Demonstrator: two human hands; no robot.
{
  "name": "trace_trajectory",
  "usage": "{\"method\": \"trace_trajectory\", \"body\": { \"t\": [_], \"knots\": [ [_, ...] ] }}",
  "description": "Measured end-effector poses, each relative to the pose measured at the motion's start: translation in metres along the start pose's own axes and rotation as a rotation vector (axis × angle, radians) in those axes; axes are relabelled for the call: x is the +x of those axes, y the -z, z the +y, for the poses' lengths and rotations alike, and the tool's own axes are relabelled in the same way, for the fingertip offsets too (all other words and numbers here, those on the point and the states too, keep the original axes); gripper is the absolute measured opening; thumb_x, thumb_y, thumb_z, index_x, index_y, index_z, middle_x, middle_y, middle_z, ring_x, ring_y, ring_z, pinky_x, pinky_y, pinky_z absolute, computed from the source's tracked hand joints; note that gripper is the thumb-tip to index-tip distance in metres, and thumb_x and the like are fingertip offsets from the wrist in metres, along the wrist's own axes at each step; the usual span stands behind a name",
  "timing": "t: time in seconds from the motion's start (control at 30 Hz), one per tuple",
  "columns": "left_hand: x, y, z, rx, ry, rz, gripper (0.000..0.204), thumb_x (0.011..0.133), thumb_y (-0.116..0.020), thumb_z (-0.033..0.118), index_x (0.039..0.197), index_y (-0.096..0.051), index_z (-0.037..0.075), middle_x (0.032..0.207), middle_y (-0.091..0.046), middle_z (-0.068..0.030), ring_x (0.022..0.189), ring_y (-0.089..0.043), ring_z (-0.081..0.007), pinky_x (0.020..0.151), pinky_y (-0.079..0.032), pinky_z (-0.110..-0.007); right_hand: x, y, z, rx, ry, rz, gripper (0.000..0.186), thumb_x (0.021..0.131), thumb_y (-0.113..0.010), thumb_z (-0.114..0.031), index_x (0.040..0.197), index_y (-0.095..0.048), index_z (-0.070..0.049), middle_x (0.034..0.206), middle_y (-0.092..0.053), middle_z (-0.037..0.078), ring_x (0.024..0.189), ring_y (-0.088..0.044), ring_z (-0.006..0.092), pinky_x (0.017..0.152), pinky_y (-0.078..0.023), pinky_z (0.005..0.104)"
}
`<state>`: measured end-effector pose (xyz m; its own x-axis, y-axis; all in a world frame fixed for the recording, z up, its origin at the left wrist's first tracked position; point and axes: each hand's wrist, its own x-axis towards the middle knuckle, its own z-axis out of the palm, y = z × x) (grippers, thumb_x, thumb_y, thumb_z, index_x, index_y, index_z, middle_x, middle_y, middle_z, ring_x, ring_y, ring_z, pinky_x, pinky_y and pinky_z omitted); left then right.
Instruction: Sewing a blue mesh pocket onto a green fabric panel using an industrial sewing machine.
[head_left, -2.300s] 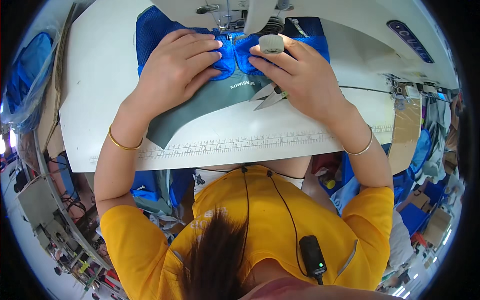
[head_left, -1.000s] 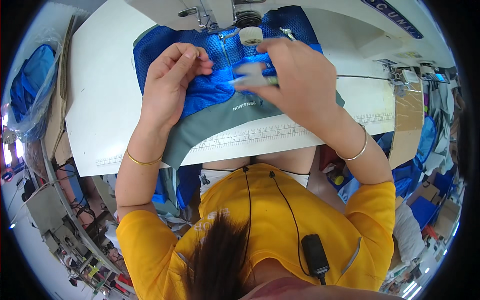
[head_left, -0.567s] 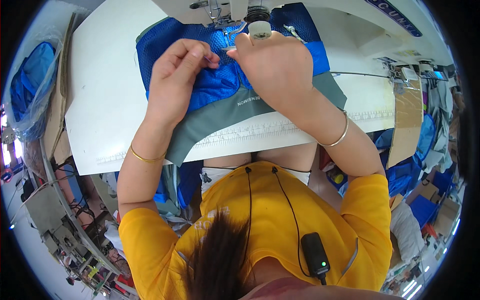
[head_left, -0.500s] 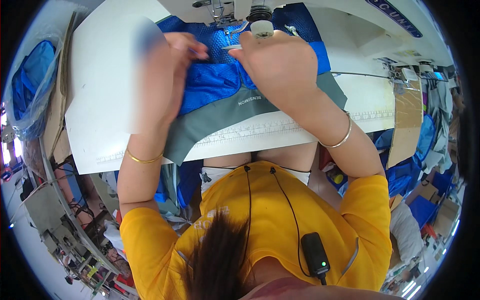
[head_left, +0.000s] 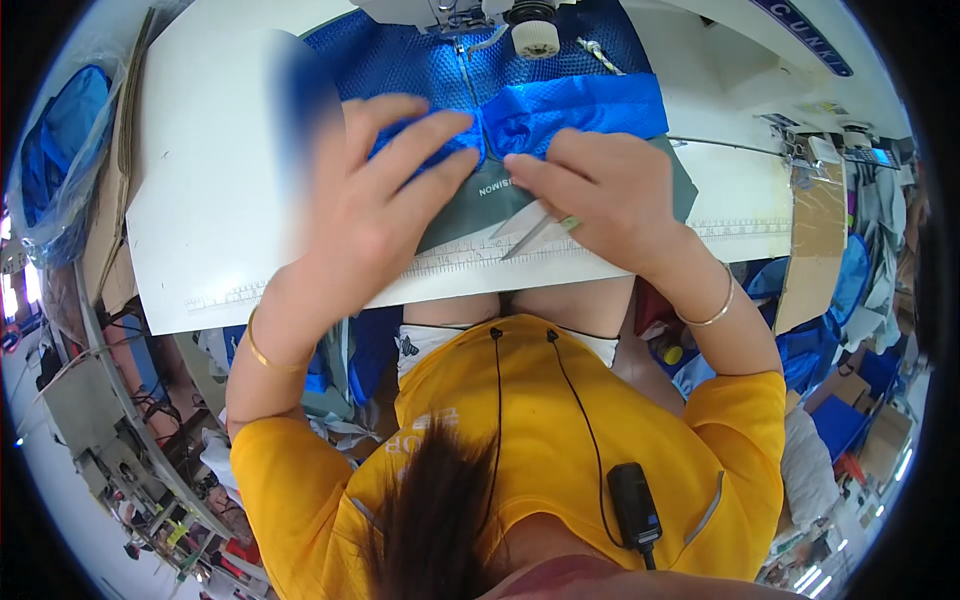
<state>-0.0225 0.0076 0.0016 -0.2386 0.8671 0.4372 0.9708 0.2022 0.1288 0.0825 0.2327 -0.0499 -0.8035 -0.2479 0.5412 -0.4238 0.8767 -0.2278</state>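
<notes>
A blue textured fabric piece (head_left: 575,100) with a grey panel (head_left: 455,218) along its near edge lies on the white sewing table. Its blue halves meet at a seam with a zipper (head_left: 464,75) running toward the sewing machine. My left hand (head_left: 385,190) rests over the left blue half, fingers stretched out and apart, fingertips near the seam. In my right hand (head_left: 610,195) is a pair of thread snips (head_left: 528,228), tucked in the palm, blades parted and pointing toward the table's front edge. My right thumb and forefinger reach the fabric beside the seam.
The sewing machine head (head_left: 440,12) stands at the far side, its arm at the far right. A printed ruler strip (head_left: 740,228) follows the table's near edge. Cardboard (head_left: 812,240) stands at the right; a plastic bag of blue pieces (head_left: 65,170) hangs at the left.
Both hands have come nearer to me, away from the needle area. The fabric has shifted toward me, and the snips' blades now point at the near edge.
</notes>
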Motion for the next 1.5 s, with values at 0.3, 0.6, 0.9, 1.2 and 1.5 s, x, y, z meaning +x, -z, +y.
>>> {"method": "trace_trajectory", "body": {
  "t": [0.3,0.6,0.9,1.2,1.5],
  "knots": [
    [-0.007,-0.039,-0.029,-0.201,0.077,-0.041,0.016,0.082,-0.074,0.006,0.097,-0.071,0.005,0.103,-0.070,-0.0092,0.100,-0.063,-0.0280,0.089,-0.048,-0.039,0.013,-0.021,-0.017,-0.095,0.061,-0.089,0.013,0.076,-0.069,-0.015,0.087,-0.067,-0.009,0.068,-0.056,-0.001,0.067,-0.061,0.0157,0.057,-0.048,0.0297],
    [-0.008,-0.042,-0.034,-0.325,0.084,-0.025,0.012,0.082,-0.073,0.003,0.094,-0.069,0.002,0.102,-0.069,-0.0104,0.097,-0.063,-0.0289,0.085,-0.051,-0.036,0.005,-0.007,-0.008,0.482,-0.224,-0.384,0.011,0.080,-0.072,-0.014,0.086,-0.064,-0.016,0.075,-0.066,0.003,0.073,-0.066,0.0266,0.059,-0.047,0.0408],
    [-0.006,-0.042,-0.034,-0.304,0.077,-0.002,0.019,0.081,-0.076,0.005,0.098,-0.068,0.001,0.115,-0.068,-0.0111,0.106,-0.063,-0.0311,0.091,-0.052,-0.038,0.014,0.020,-0.013,0.215,0.076,-0.328,0.017,0.081,-0.070,-0.014,0.098,-0.068,-0.017,0.103,-0.069,0.000,0.071,-0.063,0.0209,0.060,-0.048,0.0345],
    [0.002,-0.047,-0.063,-0.154,-0.005,0.055,0.018,0.082,-0.077,0.010,0.096,-0.069,0.001,0.107,-0.073,-0.0142,0.106,-0.068,-0.0322,0.093,-0.053,-0.042,0.020,-0.013,0.028,-0.327,0.079,-0.211,0.038,0.085,-0.065,-0.012,0.122,-0.072,-0.020,0.134,-0.063,-0.009,0.066,-0.057,0.0128,0.059,-0.050,0.0275],
    [0.006,-0.046,-0.082,-0.180,0.026,0.012,0.013,0.088,-0.073,0.008,0.099,-0.070,0.001,0.114,-0.073,-0.0136,0.108,-0.068,-0.0315,0.095,-0.053,-0.040,0.029,-0.019,0.038,-0.269,0.040,-0.222,0.046,0.084,-0.071,-0.013,0.129,-0.070,-0.020,0.134,-0.066,-0.006,0.075,-0.065,0.0155,0.065,-0.055,0.0291]
  ]
}}
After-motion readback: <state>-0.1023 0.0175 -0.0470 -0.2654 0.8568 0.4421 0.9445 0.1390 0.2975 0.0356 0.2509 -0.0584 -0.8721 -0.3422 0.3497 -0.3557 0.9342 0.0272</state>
